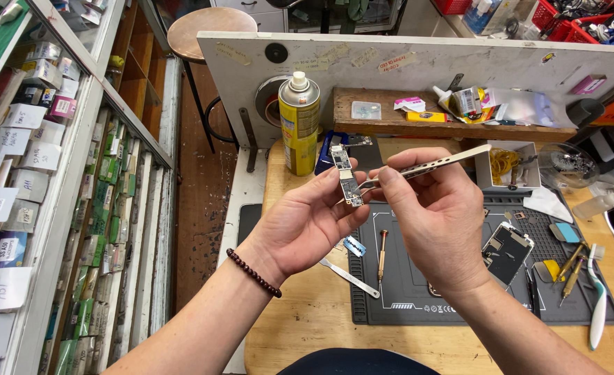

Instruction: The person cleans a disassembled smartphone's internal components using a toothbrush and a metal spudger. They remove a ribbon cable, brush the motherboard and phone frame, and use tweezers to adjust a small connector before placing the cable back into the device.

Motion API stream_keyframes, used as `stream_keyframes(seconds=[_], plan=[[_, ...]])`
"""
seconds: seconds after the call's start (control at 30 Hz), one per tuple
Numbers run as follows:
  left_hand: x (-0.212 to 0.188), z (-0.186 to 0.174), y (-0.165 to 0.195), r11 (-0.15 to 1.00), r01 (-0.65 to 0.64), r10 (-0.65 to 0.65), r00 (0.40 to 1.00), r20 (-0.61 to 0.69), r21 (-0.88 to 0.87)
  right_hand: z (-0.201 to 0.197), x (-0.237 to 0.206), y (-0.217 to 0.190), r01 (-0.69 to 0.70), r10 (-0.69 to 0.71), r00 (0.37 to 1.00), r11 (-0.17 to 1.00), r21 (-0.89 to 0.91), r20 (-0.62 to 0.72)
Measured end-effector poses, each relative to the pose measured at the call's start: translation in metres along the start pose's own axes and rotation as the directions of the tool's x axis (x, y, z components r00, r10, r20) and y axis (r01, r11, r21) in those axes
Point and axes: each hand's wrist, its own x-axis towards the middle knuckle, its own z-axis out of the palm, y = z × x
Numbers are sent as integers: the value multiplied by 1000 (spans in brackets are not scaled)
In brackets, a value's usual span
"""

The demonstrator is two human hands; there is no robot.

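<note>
The left hand (307, 222) pinches a narrow green-and-silver circuit board (346, 176) upright between thumb and fingers (340, 186) — lifted above the wooden surface (307, 312). The right hand (435, 215) grips slim silver metal tweezers (428, 165) — tips touching the board's lower end.

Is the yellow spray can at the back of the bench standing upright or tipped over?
Upright. The yellow spray can stands on its base on the wooden bench, with its white nozzle pointing straight up, behind the left hand holding the small circuit board.

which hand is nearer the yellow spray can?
Left. The left hand holds the circuit board just right of and below the spray can; the right hand, gripping tweezers, sits farther right.
</note>
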Motion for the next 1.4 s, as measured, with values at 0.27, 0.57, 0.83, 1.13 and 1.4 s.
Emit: stream_keyframes(seconds=[0.27,0.57,0.83,1.13,1.4], plan=[[4,-20,-7,996,94,-94,986,-134,-3,-16,-1,18,-247,267,958,954,172,-107],[27,9,-54,969,244,-237,963,-129,41,-183,-74,97,-571,252,755,707,-417,-606],[41,34,-96,930,357,-337,921,-195,82,-328,-140,165,-738,477,580,-37,-674,-661],[64,53,-121,924,374,-340,898,-280,75,-343,-126,162,-755,402,596,-15,-656,-695],[79,59,-125,947,304,-262,915,-306,101,-387,-91,172,-745,456,550,-109,-658,-699]])
